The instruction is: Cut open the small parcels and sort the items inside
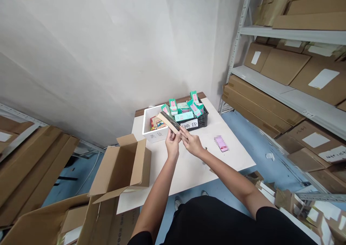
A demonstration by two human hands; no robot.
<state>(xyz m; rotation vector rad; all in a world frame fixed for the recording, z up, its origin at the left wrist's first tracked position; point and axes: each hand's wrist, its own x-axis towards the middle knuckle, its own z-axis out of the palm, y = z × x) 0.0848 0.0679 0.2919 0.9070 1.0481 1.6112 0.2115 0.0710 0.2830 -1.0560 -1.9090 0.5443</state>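
A narrow cardboard box (169, 122) with a dark strip along one side is held up above the table, tilted. My left hand (173, 143) grips its lower end from the left. On the right side of the same end, my right hand (190, 141) has its fingers pressed against it. Behind the box stand a white bin (154, 135) with small packets in it and a black plastic crate (202, 120) heaped with green and pink boxes (184, 116). The held box hides part of both containers.
An open cardboard carton (142, 162) stands at the left of the white table (186, 169). A pink phone-like item (221, 144), partly pixelated, lies on the right. Shelves (286, 86) of cartons line the right side, and more cartons (38, 158) are at left.
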